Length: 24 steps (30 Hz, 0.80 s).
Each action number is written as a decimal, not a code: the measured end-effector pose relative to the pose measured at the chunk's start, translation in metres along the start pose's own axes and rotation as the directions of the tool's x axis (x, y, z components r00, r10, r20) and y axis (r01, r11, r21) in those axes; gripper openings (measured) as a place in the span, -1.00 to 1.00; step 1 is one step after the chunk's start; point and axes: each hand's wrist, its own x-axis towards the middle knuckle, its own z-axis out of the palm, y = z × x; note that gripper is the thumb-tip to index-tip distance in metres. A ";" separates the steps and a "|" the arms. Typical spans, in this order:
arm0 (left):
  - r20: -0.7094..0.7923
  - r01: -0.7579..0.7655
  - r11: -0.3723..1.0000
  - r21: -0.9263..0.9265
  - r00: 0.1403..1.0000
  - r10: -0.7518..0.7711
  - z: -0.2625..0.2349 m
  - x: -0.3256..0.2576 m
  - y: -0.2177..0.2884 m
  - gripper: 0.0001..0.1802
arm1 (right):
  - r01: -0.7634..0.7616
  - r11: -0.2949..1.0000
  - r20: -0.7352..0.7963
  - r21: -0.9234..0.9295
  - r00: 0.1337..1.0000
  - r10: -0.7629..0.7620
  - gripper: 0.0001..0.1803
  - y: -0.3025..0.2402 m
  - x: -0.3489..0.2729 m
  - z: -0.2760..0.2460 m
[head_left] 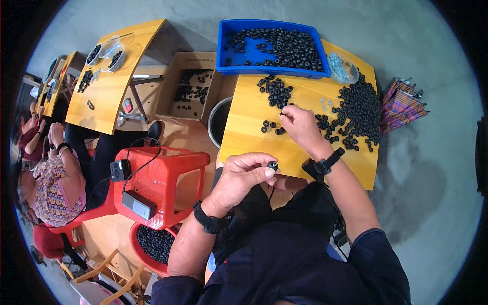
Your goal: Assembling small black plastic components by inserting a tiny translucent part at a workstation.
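In its grip, our left hand (241,175) pinches one black ring-like piece (273,165), partly covered by fingers, near the tabletop (244,137). Many pieces remain in the large pile (358,109); which are finished, we cannot judge. Whether our right hand (301,127) grips anything, we cannot tell.

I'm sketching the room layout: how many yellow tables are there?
3 visible: the near table, bearing the blue tray; the middle table to its left; the far-left table beyond that. More may be hidden.
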 end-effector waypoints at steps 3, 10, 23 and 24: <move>0.016 -0.018 0.999 -0.044 1.000 0.019 0.002 -0.001 0.000 -0.79 | -0.015 0.996 0.088 0.089 0.996 0.007 -0.89 -0.009 -0.011 -0.014; 0.049 -0.051 0.997 -0.065 0.997 0.054 0.007 -0.003 0.002 -0.81 | -0.097 0.966 0.254 0.241 0.967 0.034 -0.90 -0.071 -0.046 -0.048; 0.040 -0.103 0.987 0.122 0.994 0.098 0.011 -0.003 0.003 -0.83 | -0.073 0.919 0.330 0.387 0.942 -0.064 -0.87 -0.116 -0.070 -0.071; 0.036 -0.099 0.987 0.129 0.995 0.095 0.012 -0.003 0.004 -0.83 | -0.073 0.920 0.330 0.386 0.942 -0.064 -0.87 -0.116 -0.071 -0.071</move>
